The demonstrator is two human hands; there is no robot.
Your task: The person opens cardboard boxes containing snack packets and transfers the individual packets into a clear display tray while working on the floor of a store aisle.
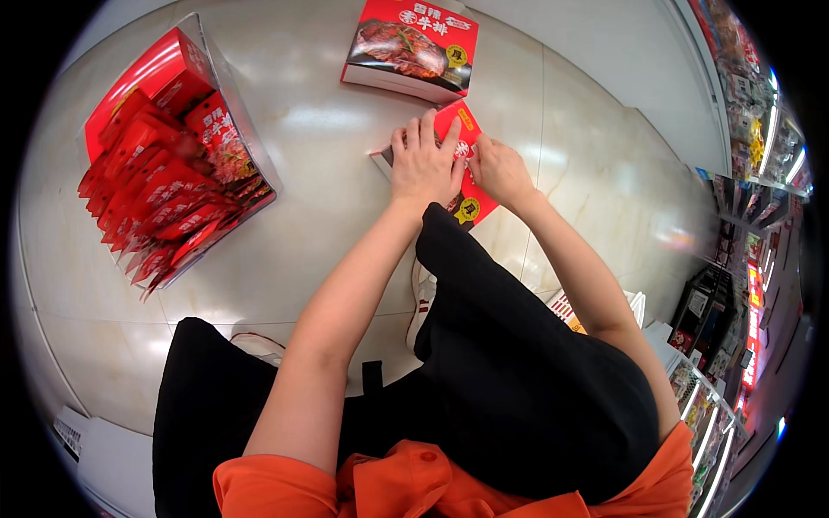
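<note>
A red food box [467, 207] with a yellow round badge lies on the tiled floor in front of my knees. My left hand [423, 166] rests on top of it, fingers spread and stretched out. At its right edge, the curled fingers of my right hand [501, 173] pinch the box; what the fingertips grip exactly is hidden. A second red box [411, 47], with a meat picture on its top, stands just beyond. To the left is a clear plastic bin [259, 164] holding many red snack packets [160, 186] and a red carton [160, 73].
Behind the boxes runs a white panel [596, 60]. Store shelves with packaged goods [751, 112] line the right side. A black crate [704, 306] and a white carton [637, 304] stand at lower right. My shoes [421, 302] and black-trousered knees are close to the box.
</note>
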